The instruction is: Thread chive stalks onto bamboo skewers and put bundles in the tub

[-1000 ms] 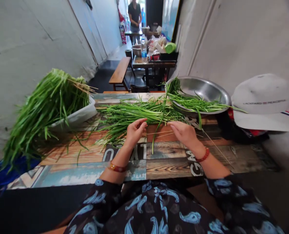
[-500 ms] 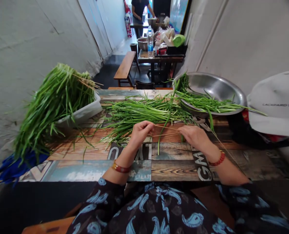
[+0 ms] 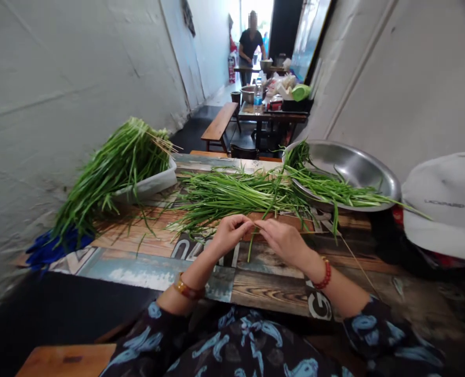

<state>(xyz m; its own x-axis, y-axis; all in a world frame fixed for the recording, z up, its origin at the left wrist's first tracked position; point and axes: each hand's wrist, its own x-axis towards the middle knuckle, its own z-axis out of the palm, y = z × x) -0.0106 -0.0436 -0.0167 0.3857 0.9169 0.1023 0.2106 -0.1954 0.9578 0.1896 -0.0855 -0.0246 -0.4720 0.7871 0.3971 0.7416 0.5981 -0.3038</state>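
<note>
My left hand and my right hand meet above the table, fingertips almost touching. Both are closed in a pinch on a thin tan strand, mostly hidden by the fingers. Just beyond them lies a loose pile of long green chives, pale stems toward the right. A single green blade hangs or lies below my fingertips. More chives spill over the near rim of a steel bowl at the right.
At the left, a large bundle of chives with tan strands on top overhangs a white tray. Blue gloves lie at the table's left edge. A white cap sits at the right. Behind are a bench and a person standing.
My hands have come together from a wider spacing, the right moving left, so the strand no longer stretches visibly between them. The camera view has tilted up, showing more of the background.
</note>
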